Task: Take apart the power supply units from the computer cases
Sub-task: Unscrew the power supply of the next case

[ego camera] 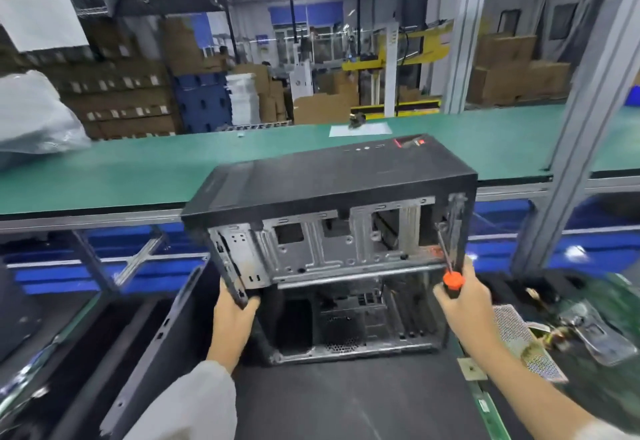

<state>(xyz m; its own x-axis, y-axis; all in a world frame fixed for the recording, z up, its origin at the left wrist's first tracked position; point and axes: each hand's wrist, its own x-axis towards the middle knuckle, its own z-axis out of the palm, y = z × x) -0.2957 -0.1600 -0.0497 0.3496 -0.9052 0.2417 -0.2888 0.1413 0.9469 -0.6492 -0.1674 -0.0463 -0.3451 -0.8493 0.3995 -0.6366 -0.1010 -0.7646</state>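
left hand [235, 304] grips the computer case [329, 232] edge; right hand [462, 296] holds a screwdriver [450, 266]. case tilted above the counter [138, 166], interior apparently stripped; power supply removal seems done.

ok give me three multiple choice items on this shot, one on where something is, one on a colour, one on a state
1. Where does the left hand grip the computer case?
A. its lower left corner
B. its top panel
C. nowhere

2. What colour is the collar on the screwdriver handle?
A. blue
B. orange-red
C. yellow

3. What state is the case's near side in?
A. covered by a side panel
B. wrapped in plastic
C. open, bare metal frame showing

Answers: 1 A, the fingers curl round that corner edge. 2 B, an orange-red ring sits above the right hand. 3 C, the inner chassis cut-outs are visible.
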